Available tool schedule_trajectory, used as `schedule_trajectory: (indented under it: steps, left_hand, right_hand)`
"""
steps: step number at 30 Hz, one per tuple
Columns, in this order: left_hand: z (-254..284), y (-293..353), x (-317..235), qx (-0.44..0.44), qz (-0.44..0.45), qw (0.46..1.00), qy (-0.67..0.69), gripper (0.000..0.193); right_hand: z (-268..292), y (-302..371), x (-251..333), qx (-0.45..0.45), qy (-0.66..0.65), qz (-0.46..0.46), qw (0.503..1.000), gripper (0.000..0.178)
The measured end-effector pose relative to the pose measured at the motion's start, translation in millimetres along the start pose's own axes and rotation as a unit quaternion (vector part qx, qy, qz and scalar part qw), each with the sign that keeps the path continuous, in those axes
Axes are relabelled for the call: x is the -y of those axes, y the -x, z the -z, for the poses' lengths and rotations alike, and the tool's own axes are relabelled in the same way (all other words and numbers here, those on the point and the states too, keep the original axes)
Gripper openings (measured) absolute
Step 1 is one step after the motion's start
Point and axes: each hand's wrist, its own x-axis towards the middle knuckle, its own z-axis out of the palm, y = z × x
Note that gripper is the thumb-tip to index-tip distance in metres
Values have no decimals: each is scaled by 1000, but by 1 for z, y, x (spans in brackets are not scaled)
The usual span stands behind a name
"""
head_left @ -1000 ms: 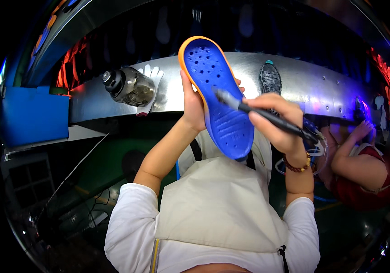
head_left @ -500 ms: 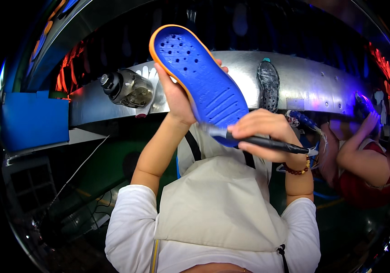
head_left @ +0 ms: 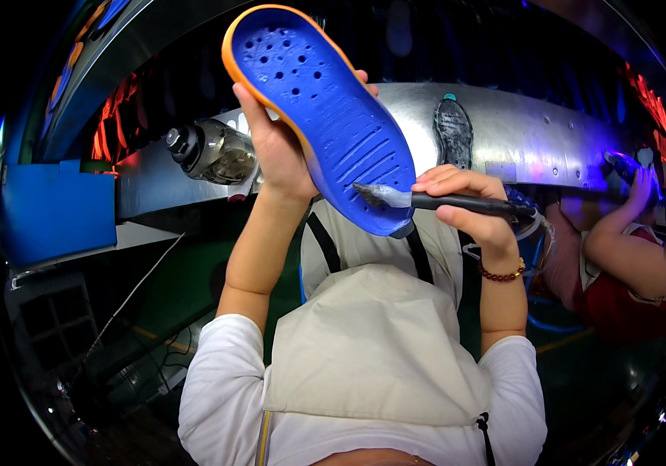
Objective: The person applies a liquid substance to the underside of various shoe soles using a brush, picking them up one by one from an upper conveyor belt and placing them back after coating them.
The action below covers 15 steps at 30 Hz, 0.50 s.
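My left hand (head_left: pixel 277 151) is closed around a blue shoe sole (head_left: pixel 333 128) with an orange edge, holding it up and tilted in front of me. Holes dot its far end, and slanted grooves cross its near part. A dark-handled brush (head_left: pixel 465 203) is gripped between the thumb and fingers of my right hand (head_left: pixel 476 198). Its bristles touch or hover just over the sole's near end; which of the two I cannot tell. The surface around the grooves looks shiny and wet.
Behind the sole runs a curved metal bench (head_left: pixel 523 124). On it stand a clear bottle with a black cap (head_left: pixel 213 151) and a dark sole (head_left: pixel 454 132). A blue box (head_left: pixel 57 210) is at far left. Another person's arm (head_left: pixel 620 233) works at right.
The sole in my left hand has moved up and slightly left. My right hand has shifted up a little, and the brush tip now lies near the grooves instead of the sole's left edge.
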Motion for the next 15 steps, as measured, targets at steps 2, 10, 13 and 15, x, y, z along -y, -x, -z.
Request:
schedule_trajectory:
  steps: [2, 10, 13, 15]
  left_hand:
    - [-5, 0, -1, -64, 25, 997, 39, 79]
    - [-10, 26, 36, -1, 10, 1000, 0, 55]
    - [-8, 24, 34, -30, 4, 999, 9, 51]
    - [-10, 21, 35, -36, -10, 999, 17, 50]
  right_hand:
    - [-7, 1, -3, -31, -41, -6, 999, 22]
    - [-42, 5, 1, -46, 0, 43, 998, 22]
    - [-31, 3, 4, -28, -5, 46, 999, 21]
    - [-36, -2, 7, -123, -13, 25, 992, 21]
